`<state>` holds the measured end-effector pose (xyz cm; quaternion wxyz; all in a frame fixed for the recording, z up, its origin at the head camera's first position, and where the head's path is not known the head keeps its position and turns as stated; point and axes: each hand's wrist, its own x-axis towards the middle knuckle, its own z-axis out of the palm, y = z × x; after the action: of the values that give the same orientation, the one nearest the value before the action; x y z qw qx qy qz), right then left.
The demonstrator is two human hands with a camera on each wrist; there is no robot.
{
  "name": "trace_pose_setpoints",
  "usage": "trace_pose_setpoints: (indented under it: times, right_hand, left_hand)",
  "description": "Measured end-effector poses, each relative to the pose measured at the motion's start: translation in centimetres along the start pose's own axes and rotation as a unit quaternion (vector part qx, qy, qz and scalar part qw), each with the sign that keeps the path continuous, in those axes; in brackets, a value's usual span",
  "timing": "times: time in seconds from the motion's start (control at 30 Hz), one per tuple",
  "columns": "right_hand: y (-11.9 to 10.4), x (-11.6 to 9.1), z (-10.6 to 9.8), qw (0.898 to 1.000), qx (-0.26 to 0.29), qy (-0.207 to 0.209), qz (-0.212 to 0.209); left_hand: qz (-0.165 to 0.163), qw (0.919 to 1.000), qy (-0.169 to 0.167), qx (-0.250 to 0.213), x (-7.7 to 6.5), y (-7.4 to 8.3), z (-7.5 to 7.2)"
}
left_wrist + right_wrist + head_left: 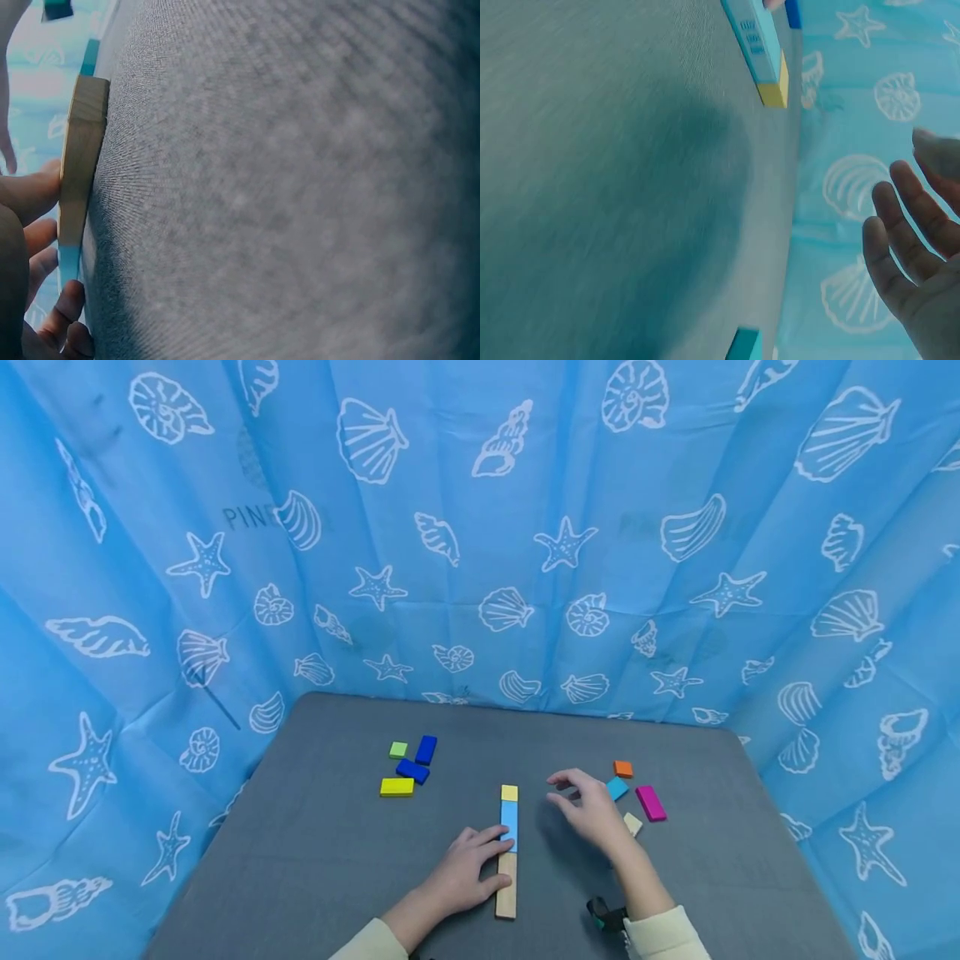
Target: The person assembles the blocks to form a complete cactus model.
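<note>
A straight row of blocks lies on the grey table: a natural wood block (506, 897) nearest, a light blue block (509, 814) in the middle and a small yellow block (510, 792) at the far end. My left hand (467, 870) rests against the row, its fingers over the light blue block and its thumb at the wood one. In the left wrist view, the thumb (34, 193) touches the wood block's top. My right hand (592, 810) hovers to the right of the row, fingers loosely bent and holding nothing; it partly covers a turquoise block (617, 788).
Left of the row lie a yellow block (397, 787), two dark blue blocks (426, 750) and a small green one (398, 749). On the right are orange (623, 768), magenta (651, 803) and cream (633, 823) blocks. A blue shell-print curtain (480, 568) surrounds the table.
</note>
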<state>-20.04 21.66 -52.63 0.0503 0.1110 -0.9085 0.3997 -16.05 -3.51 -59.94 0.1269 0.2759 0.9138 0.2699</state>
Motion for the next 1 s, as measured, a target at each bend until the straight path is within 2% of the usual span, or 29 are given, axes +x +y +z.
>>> trace_pose_setpoints:
  times: [0.27, 0.53, 0.77, 1.0]
  right_hand:
    - [1.9, -3.2, -3.3, 0.999, -0.017, -0.031, 0.002]
    - [3.9, -6.0, -5.8, 0.997, -0.02, -0.056, 0.054]
    - [5.8, -7.7, -6.6, 0.992, -0.059, -0.077, 0.085]
    - [7.3, -7.9, -6.1, 0.985, -0.104, -0.101, 0.099]
  left_hand:
    - [0.0, 1.0, 0.003, -0.004, 0.1, 0.2, -0.1]
    - [0.013, 0.9999, 0.004, -0.006, 0.0, 0.3, -0.1]
    - [0.019, 0.9998, 0.001, -0.005, -0.1, 0.2, -0.1]
    - [0.012, 0.9999, 0.004, 0.001, -0.2, 0.0, -0.2]
